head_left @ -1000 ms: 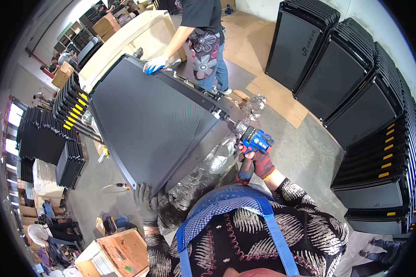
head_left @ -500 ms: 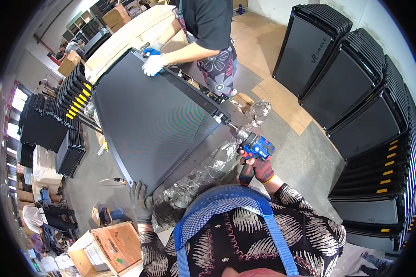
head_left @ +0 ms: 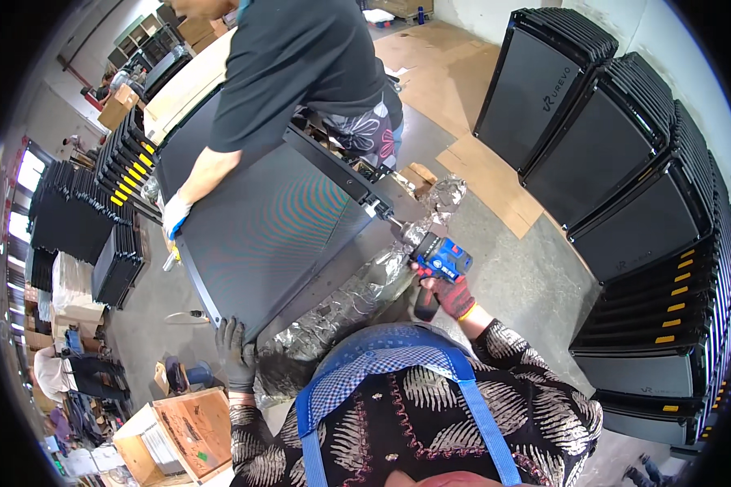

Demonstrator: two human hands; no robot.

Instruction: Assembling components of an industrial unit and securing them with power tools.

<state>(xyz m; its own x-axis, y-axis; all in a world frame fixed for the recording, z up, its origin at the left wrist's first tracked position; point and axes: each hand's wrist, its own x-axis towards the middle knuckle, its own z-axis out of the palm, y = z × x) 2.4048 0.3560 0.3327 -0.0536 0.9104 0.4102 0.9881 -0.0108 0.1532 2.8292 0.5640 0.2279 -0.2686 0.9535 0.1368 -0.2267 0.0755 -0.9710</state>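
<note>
In front of me lies a treadmill deck (head_left: 252,219) with a black belt and dark side rails. My right hand (head_left: 453,297), in a red and black glove, grips a blue and black cordless drill (head_left: 445,258). The drill's tip meets the deck's right corner, at a metal end fitting (head_left: 375,208). In a grey glove, my left hand (head_left: 235,353) rests on the near left corner with its fingers stretched out. Across the deck, a co-worker (head_left: 300,65) leans over it, a white-and-blue gloved hand (head_left: 175,216) on its left edge.
Silver foil-like wrapping (head_left: 317,325) covers the support edge between me and the deck. Stacked black treadmill decks (head_left: 536,89) line the right wall. More black stacks (head_left: 73,211) stand at left. A wooden crate (head_left: 183,438) sits at lower left, and cardboard (head_left: 495,191) covers floor at right.
The co-worker has leaned across the deck, moving a gloved hand from the far end to its left edge. My hands keep their places on the drill and corner, with the view shifted slightly.
</note>
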